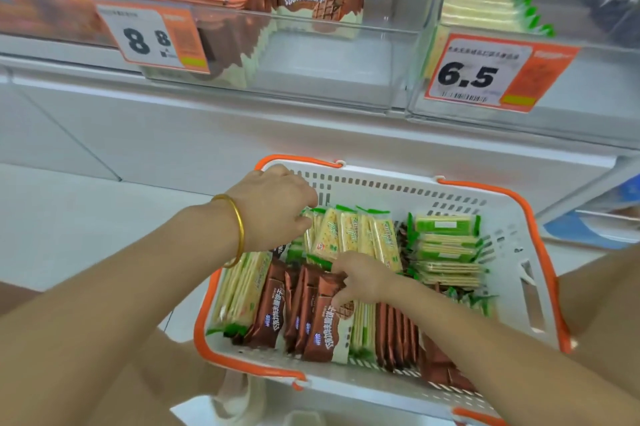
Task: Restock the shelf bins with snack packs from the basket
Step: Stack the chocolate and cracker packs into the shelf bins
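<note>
Down at six o'clock in the basket (363, 173), your left hand (273, 207) grips cream packs (349, 235) and your right hand (360, 282) pinches a brown pack (327, 325), likely sorting flavours for the bins (311, 83) at twelve.

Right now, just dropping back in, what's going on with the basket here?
A person has both hands in the white plastic basket with orange handles. The left hand, wearing a gold bangle, grips the top ends of the green-and-cream cracker packs at the far side. The right hand pinches the top of a brown chocolate wafer pack near the middle. Nothing is lifted out yet. Above, the clear shelf bin on the left holds matching brown packs with room at the front.
</note>
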`<state>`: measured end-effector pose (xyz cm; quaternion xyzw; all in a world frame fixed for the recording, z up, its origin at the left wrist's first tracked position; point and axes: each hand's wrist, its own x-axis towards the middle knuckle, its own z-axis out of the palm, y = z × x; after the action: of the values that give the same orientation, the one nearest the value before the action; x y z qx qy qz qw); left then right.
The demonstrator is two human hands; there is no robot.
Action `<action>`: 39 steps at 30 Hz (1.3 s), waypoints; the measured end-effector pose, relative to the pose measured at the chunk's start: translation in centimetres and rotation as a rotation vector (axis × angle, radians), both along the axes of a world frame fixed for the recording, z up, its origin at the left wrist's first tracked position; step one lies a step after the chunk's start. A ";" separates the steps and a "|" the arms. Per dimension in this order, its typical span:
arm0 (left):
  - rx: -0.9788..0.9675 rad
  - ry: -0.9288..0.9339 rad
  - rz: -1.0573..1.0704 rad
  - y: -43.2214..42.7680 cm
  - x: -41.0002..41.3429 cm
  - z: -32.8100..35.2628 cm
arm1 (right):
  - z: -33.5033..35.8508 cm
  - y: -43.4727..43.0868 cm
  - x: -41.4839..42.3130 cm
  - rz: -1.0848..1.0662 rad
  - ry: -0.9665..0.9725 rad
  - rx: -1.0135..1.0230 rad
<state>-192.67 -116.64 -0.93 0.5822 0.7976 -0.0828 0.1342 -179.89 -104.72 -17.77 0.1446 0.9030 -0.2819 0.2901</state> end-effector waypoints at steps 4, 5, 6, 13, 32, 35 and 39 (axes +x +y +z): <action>-0.049 -0.104 0.048 0.5 -0.5 -0.6 | 4.6 3.5 0.3 -0.363 0.054 -0.390; -0.056 -0.140 0.069 0.6 -0.6 -0.8 | 6.1 4.1 0.3 -0.480 0.103 -0.494; -0.053 -0.190 0.095 0.8 -0.8 -0.9 | 7.3 4.6 0.2 -0.584 0.164 -0.587; 0.244 -0.663 0.312 1.2 -2.5 3.4 | 17.7 3.7 -0.9 -0.579 0.546 -0.543; 0.544 0.146 0.266 4.8 -9.5 8.0 | 28.3 12.2 -20.5 -0.373 0.538 0.573; 0.544 0.147 0.258 4.7 -9.6 8.0 | 26.5 12.3 -22.0 -0.360 0.559 0.707; 0.552 0.149 0.246 4.6 -9.5 7.9 | 25.6 12.2 -23.1 -0.347 0.597 0.843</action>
<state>-202.18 -112.04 6.94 0.4879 0.8622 0.1113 -0.0789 -202.95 -92.47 7.86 0.3090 0.9438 0.0318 -0.1127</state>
